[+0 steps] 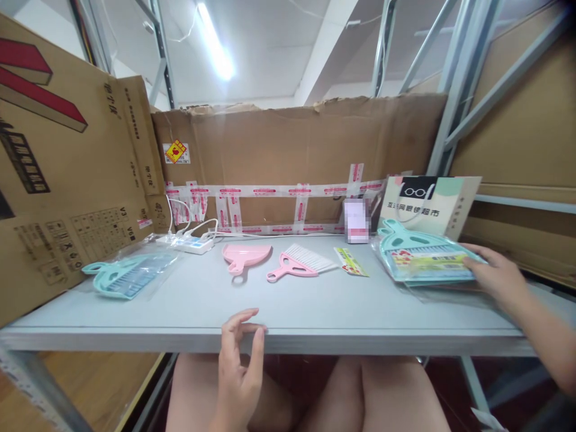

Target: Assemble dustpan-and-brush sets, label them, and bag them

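Brown cardboard (288, 144) stood behind the table (315, 309); my right hand (499, 277) held a wrapped turquoise dustpan set (416, 255), while my left hand (240, 357) was half-spread, fingers bent.

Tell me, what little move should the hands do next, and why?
Maybe the right hand could bring the blue-green packet toward the left hand. The right thumb and fingers are at the packet's edge, and the left hand holds nothing, so it could probably help.

Dustpan (246, 254) is placed left of brush (294, 266) on the desk (315, 312), between a left packet (128, 277) and a right packet (420, 258); cardboard (288, 147) is stood behind.
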Demonstrator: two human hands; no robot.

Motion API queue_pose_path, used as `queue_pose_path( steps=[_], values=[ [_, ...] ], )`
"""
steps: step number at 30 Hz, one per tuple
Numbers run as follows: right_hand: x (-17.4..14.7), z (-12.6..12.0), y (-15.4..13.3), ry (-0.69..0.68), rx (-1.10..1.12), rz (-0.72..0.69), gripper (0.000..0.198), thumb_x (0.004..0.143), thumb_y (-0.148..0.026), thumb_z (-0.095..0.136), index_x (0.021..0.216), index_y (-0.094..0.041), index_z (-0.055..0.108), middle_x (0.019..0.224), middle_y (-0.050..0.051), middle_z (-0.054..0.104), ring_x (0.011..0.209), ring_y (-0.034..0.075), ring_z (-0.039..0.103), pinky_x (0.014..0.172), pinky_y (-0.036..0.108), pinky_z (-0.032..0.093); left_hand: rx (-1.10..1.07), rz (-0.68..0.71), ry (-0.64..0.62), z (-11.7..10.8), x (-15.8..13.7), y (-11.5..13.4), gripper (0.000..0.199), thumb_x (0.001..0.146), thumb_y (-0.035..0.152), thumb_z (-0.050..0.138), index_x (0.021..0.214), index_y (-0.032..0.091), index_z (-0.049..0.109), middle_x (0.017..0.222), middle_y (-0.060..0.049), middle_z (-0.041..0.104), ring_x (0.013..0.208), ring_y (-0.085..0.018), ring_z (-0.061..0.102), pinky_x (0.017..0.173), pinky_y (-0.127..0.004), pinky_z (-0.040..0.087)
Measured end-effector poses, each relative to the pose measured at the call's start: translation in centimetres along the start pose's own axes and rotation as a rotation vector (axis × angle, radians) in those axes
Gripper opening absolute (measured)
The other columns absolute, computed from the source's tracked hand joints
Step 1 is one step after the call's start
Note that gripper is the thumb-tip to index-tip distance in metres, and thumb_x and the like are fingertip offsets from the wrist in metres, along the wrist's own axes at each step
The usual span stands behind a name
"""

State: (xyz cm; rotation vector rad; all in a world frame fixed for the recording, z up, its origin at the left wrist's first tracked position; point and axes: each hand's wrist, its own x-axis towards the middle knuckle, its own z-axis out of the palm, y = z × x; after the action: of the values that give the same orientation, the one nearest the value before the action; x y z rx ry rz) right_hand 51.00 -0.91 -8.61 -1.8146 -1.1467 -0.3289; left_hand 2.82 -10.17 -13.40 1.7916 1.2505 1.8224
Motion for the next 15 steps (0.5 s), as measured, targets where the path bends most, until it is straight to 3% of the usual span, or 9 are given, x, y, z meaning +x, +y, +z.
queue_pose_path(
  steps=[3, 6, 15],
  values=[
    [-0.6, 0.5, 0.3, -0.126, -0.089, 0.122, 0.045, 0.076, -0.027, 0.043, 0.114, -0.01, 0.059, 0.098, 0.018, 0.06, 0.091, 0.028, 0.055, 0.073, 0.035, 0.042, 0.042, 0.046, -0.016, -0.2, -0.2, -0.3, 0.02, 0.087, 0.021, 0.047, 0.107, 0.02, 0.046, 0.107, -0.009, 0.058, 0.082, -0.014, 0.064, 0.079, -0.032, 0.052],
    [-0.8, 1.1, 0.5, -0.128, -0.245, 0.047, 0.047, 0.078, -0.027, 0.038, 0.117, -0.008, 0.057, 0.097, 0.02, 0.056, 0.102, 0.03, 0.047, 0.08, 0.036, 0.037, 0.081, 0.086, 0.003, -0.1, -0.3, -0.7, 0.018, 0.086, 0.019, 0.047, 0.104, 0.019, 0.05, 0.103, -0.009, 0.06, 0.089, -0.017, 0.064, 0.082, -0.034, 0.051],
    [-1.2, 1.6, 1.0, 0.064, -0.356, -0.085, 0.044, 0.081, -0.034, 0.036, 0.111, -0.009, 0.057, 0.091, 0.018, 0.054, 0.09, 0.03, 0.047, 0.074, 0.037, 0.034, 0.123, 0.177, 0.053, 0.3, -1.0, -1.4, 0.018, 0.083, 0.016, 0.049, 0.1, 0.019, 0.055, 0.102, -0.009, 0.06, 0.097, -0.02, 0.061, 0.085, -0.036, 0.051]
  ],
)
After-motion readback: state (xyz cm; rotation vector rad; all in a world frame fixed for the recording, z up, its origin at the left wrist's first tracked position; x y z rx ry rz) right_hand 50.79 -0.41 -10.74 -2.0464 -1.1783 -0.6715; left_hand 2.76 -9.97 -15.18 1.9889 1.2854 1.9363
